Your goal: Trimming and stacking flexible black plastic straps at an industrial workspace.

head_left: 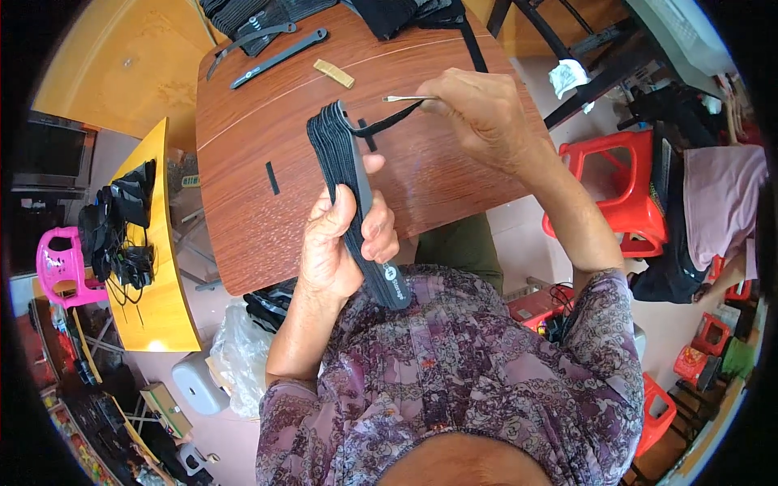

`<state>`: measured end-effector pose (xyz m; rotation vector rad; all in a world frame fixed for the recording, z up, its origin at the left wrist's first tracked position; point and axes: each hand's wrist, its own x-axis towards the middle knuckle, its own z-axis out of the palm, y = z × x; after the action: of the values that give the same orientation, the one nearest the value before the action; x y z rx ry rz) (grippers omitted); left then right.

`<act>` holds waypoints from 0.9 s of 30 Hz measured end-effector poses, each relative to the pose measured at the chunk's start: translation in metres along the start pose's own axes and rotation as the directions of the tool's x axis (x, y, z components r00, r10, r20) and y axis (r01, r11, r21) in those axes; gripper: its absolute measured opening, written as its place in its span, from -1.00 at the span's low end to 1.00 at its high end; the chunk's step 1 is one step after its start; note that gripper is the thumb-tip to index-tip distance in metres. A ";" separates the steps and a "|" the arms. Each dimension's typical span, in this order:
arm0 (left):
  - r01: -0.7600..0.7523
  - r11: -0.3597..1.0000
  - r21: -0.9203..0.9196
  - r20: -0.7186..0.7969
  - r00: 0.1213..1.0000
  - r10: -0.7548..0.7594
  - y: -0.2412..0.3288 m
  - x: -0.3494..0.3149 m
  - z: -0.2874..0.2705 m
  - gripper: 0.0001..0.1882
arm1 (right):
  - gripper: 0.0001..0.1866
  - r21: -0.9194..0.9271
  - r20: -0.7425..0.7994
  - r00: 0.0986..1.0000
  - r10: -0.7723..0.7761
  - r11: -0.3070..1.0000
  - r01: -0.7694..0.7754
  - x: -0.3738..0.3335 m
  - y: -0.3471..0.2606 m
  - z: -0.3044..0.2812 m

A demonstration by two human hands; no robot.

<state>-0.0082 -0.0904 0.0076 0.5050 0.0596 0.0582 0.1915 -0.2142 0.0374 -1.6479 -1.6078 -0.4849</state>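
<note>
My left hand (344, 235) is wrapped around a thick stack of black and grey fabric straps (332, 154), held tilted above the table's near edge. From the top of this stack a narrow black strap (389, 121) runs across to my right hand (486, 113). There my fingers pinch its end, along with a thin metal tool (401, 98) whose flattened tip points left; its handle is hidden in my grip. Short black strips (272, 178) lie on the wooden table (243, 235), one of them partly behind the stack.
Toward the table's far edge lie a grey strap (279, 58), a tan piece (334, 74) and dark fabric bundles (275, 20). Left stands a yellow table (174, 283) with black cables and a pink chair (63, 263). Red stools (604, 178) and another person (721, 206) are at right.
</note>
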 end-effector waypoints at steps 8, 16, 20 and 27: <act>-0.039 0.997 -0.064 -0.055 0.998 0.036 -0.003 0.005 -0.002 -0.52 | -0.83 0.082 -0.021 1.000 0.015 0.997 -0.013 -0.009 0.001 0.009; -0.086 0.995 -0.048 -0.030 0.996 0.085 -0.003 0.011 -0.013 -0.61 | -0.81 0.132 0.022 0.999 0.025 0.991 -0.028 -0.009 -0.013 0.004; -0.061 0.998 0.014 -0.163 0.985 0.063 0.003 0.013 -0.009 -0.66 | -0.81 0.128 0.050 0.998 0.036 0.991 -0.042 -0.010 -0.019 0.003; -0.095 0.991 -0.090 -0.112 0.990 0.085 0.004 0.017 -0.006 -0.64 | -0.80 0.149 0.073 0.996 0.049 0.987 -0.060 -0.013 -0.020 0.006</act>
<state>0.0082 -0.0831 0.0037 0.4090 0.1388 0.1761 0.1695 -0.2202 0.0296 -1.6052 -1.6038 -0.2740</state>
